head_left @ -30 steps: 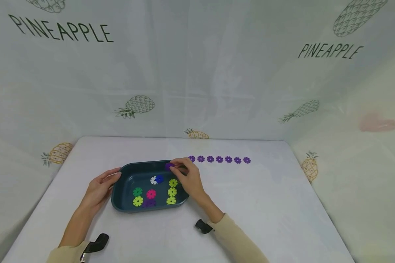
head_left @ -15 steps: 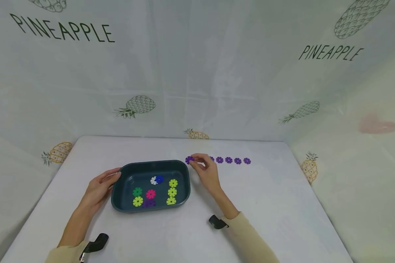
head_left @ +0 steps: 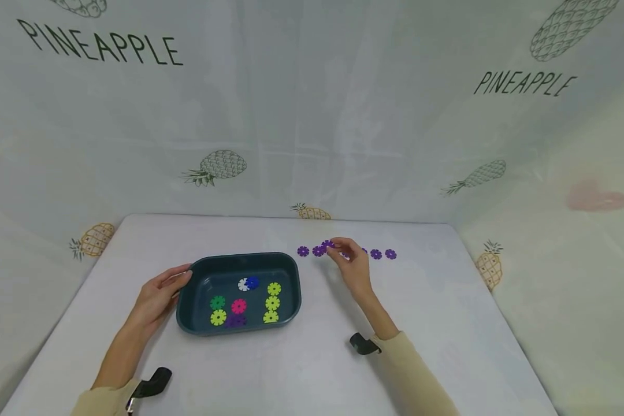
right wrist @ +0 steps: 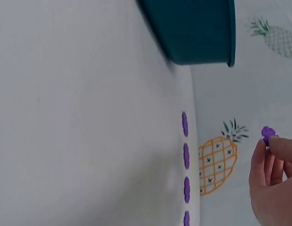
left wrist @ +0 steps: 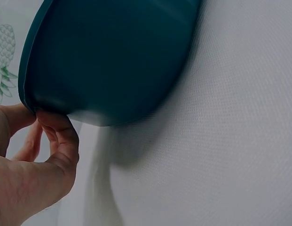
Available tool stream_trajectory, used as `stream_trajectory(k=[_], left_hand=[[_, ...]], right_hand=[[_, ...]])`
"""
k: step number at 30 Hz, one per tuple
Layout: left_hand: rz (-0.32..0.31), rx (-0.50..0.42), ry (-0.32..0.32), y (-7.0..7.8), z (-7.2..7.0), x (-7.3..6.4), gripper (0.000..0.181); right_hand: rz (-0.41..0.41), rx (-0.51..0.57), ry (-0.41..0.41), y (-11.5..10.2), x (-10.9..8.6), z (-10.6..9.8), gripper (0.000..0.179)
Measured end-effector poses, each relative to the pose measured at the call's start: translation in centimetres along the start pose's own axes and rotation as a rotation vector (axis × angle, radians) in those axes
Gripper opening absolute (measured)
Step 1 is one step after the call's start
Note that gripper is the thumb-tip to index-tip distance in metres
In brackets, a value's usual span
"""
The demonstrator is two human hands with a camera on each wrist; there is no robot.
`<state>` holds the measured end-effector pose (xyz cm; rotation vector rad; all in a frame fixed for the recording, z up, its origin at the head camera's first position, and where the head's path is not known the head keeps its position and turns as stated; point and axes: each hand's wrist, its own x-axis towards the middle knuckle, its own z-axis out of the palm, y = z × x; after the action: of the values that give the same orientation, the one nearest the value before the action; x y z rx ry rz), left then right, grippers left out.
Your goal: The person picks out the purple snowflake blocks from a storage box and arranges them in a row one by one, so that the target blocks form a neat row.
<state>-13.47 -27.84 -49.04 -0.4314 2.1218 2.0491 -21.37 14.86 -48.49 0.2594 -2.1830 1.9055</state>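
Note:
My left hand (head_left: 156,297) grips the left end of a dark teal tray (head_left: 193,309), thumb and fingers at its rim. In the left wrist view the fingers (left wrist: 59,125) pinch the corner of the tray (left wrist: 108,56). Between thumb and forefinger, my right hand (head_left: 356,271) pinches a purple snowflake disc (head_left: 327,244). The right wrist view shows this disc (right wrist: 267,133) held up above the table. Below it runs a row of purple snowflake discs (head_left: 303,251), partly hidden by the right hand.
Inside the tray lie several yellow-green discs (head_left: 273,303), a green disc (head_left: 217,303), a pink disc (head_left: 238,306), dark purple discs (head_left: 235,320), a white disc (head_left: 243,284) and a blue disc (head_left: 252,282). A pineapple-print curtain (head_left: 312,115) stands behind the white table (head_left: 291,370).
My right hand has carried the purple snowflake disc from over the tray's back right corner rightward, to above the purple row. The left hand and the tray have stayed in place.

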Motion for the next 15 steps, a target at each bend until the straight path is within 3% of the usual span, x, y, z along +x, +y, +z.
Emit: stream_trajectory(k=[7, 15], left_hand=[[-0.007, 0.006, 0.0, 0.2, 0.1, -0.1, 0.049], [-0.012, -0.001, 0.002, 0.2, 0.0, -0.1, 0.047]], right_hand=[[0.065, -0.046, 0.027, 0.3, 0.8, -3.1, 0.03], [0.042, -0.103, 0.098, 1.3, 1.2, -5.7, 0.027]])
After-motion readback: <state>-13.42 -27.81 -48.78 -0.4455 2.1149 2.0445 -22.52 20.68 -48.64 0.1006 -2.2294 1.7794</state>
